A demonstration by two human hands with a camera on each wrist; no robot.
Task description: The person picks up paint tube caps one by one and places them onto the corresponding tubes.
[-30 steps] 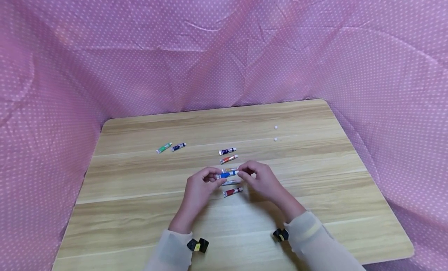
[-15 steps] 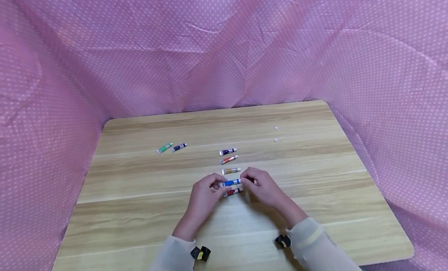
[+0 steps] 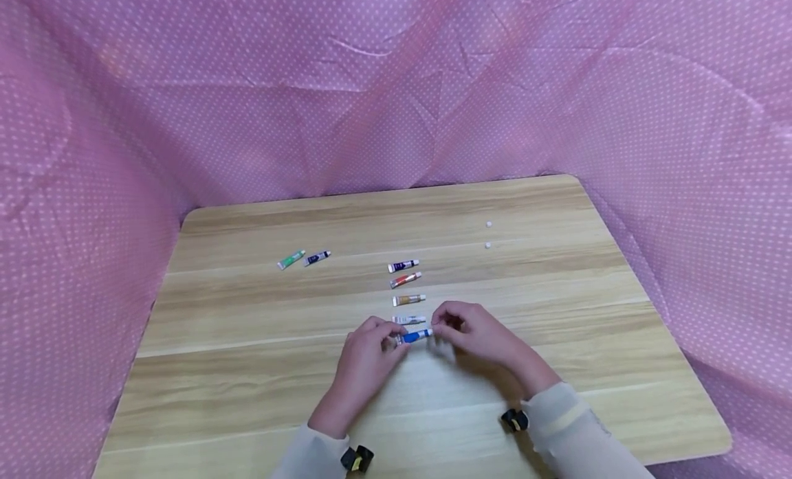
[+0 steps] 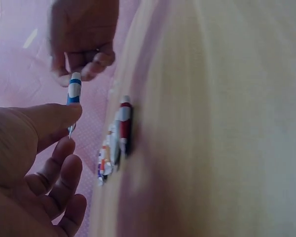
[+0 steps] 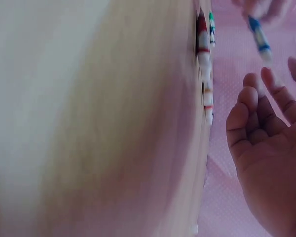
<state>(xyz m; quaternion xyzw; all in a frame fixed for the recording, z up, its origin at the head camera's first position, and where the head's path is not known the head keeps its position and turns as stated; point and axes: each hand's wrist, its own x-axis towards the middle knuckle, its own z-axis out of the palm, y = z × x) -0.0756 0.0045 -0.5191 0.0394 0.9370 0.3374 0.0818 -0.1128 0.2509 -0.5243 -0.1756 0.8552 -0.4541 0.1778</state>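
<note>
My left hand (image 3: 370, 352) pinches a small blue paint tube (image 3: 416, 336) between thumb and fingertips, clear of the table. Its white cap (image 4: 76, 76) points toward my right hand (image 3: 473, 331). That hand hovers at the capped end; in the right wrist view its thumb and index finger stand apart, with nothing visible between them. A red paint tube (image 4: 125, 121) lies on the table below, hidden in the head view. Behind it, a white tube (image 3: 409, 320), an ochre tube (image 3: 409, 300), an orange-red tube (image 3: 405, 280) and a purple tube (image 3: 403, 266) form a column.
On the wooden table (image 3: 235, 383), a green tube (image 3: 291, 260) and a dark blue tube (image 3: 317, 258) lie side by side at the back left. Two small white caps (image 3: 488, 245) sit at the back right. Pink dotted cloth (image 3: 396, 121) hangs around the table.
Both hands have come nearer the front edge and slightly right, with the blue tube in the left hand. It has passed from over the ochre and white tubes to over the red one.
</note>
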